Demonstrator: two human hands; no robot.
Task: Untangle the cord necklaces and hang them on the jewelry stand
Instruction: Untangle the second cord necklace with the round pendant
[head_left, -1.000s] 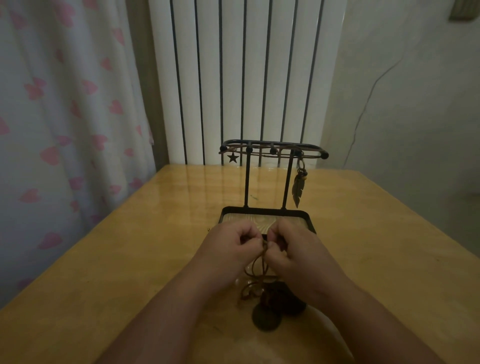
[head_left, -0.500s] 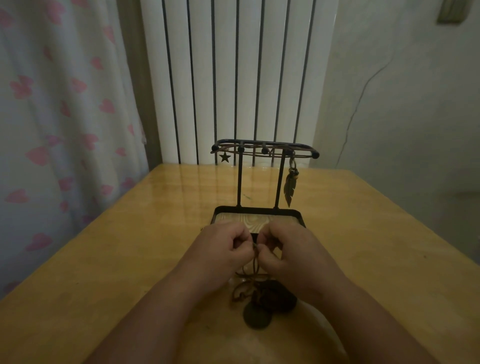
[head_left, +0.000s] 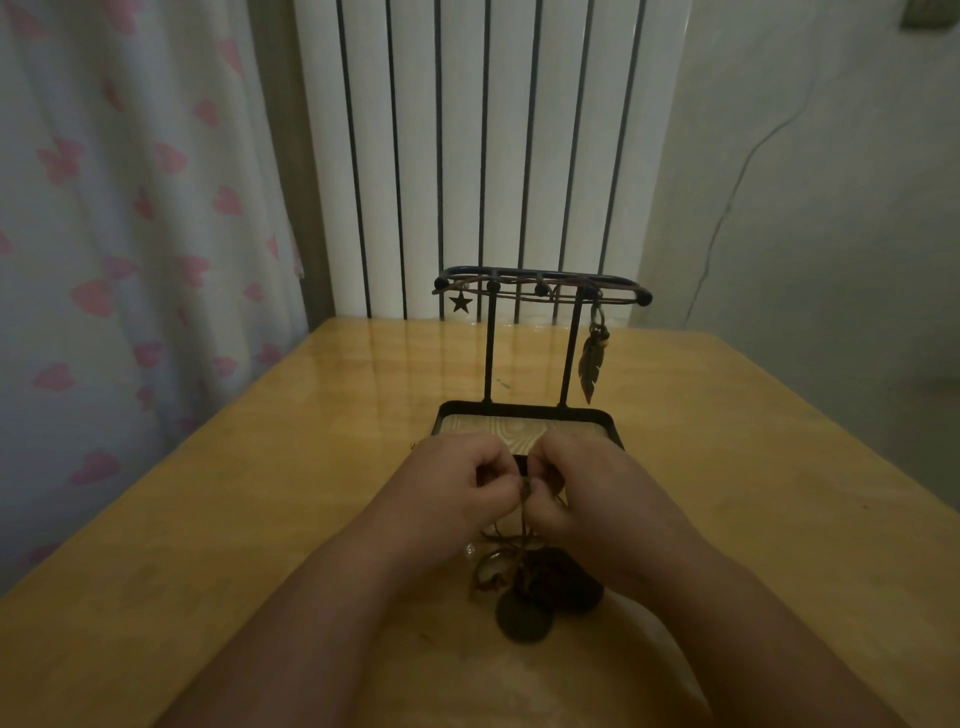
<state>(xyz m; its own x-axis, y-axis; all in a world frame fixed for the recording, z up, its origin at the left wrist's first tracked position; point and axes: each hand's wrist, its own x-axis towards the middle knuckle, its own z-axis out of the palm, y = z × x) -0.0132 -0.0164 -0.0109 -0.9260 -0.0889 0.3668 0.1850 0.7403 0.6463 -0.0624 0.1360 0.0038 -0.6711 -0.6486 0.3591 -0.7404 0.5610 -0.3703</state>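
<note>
A black metal jewelry stand (head_left: 488, 358) with a wood-grain tray base stands on the table. From its top bar hang a star pendant (head_left: 460, 302) on the left and a feather pendant (head_left: 589, 366) on the right. In front of the tray, my left hand (head_left: 447, 486) and my right hand (head_left: 592, 486) meet, fingers curled, both pinching the brown cords of a tangled cord necklace (head_left: 524, 519). Below the hands the cords loop down to dark round pendants (head_left: 522, 616) lying on the table.
The wooden table (head_left: 260, 519) stands against a white panel radiator (head_left: 467, 156). A curtain with pink hearts (head_left: 104, 260) hangs at the left, a pale wall at the right.
Both hands stay together on the knot with only slight finger movement. The view has shifted a little.
</note>
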